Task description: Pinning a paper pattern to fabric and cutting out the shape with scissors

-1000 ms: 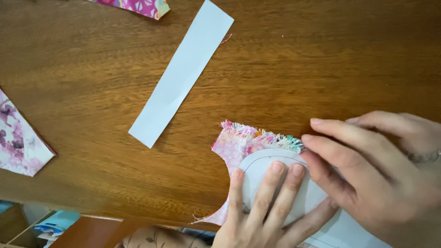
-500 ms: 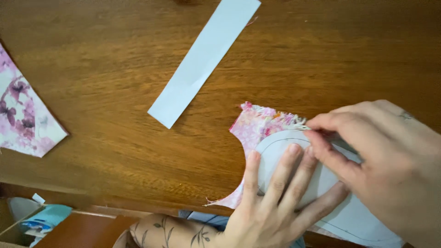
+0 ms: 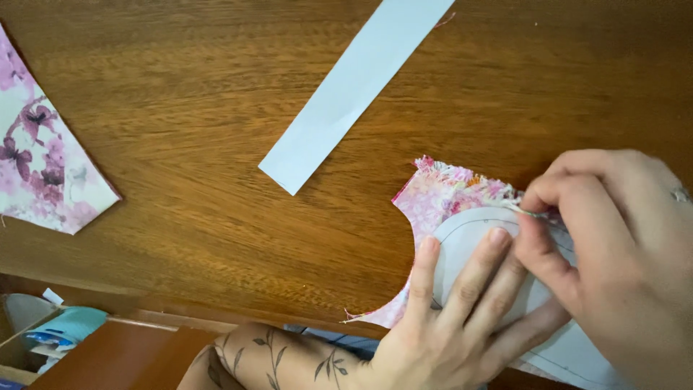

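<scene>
The wooden worktop [image 3: 216, 180] is the largest thing in view, bare and polished, and cloth would likely slide on it.

A long white strip [image 3: 354, 87] lies flat, well apart from both hands, up and to the left of them. A piece of pale floral cloth [image 3: 43, 166] rests far to the left of the left hand, near the worktop's edge.

Under the hands lies the pink floral fabric [image 3: 433, 198], at the worktop's near edge, one corner hanging just over it. Its top edge is frayed, so it looks soft, light and limp, likely to shift or unravel if tugged. A rounded white pattern piece [image 3: 469, 231] sits on top of it, seemingly stiffer and flat, with a drawn line near its rim.

The left hand [image 3: 462, 318] is spread open, its fingers pressing flat on the pattern piece to pin both layers down. The right hand [image 3: 613, 245], just beside it, is closed in a pinch, thumb and forefinger tips at the frayed top edge, apparently on something thin; what it is cannot be made out.

Flat pressure suits this pair best; the cloth is better taken by a cut edge than by the fraying fringe.
</scene>
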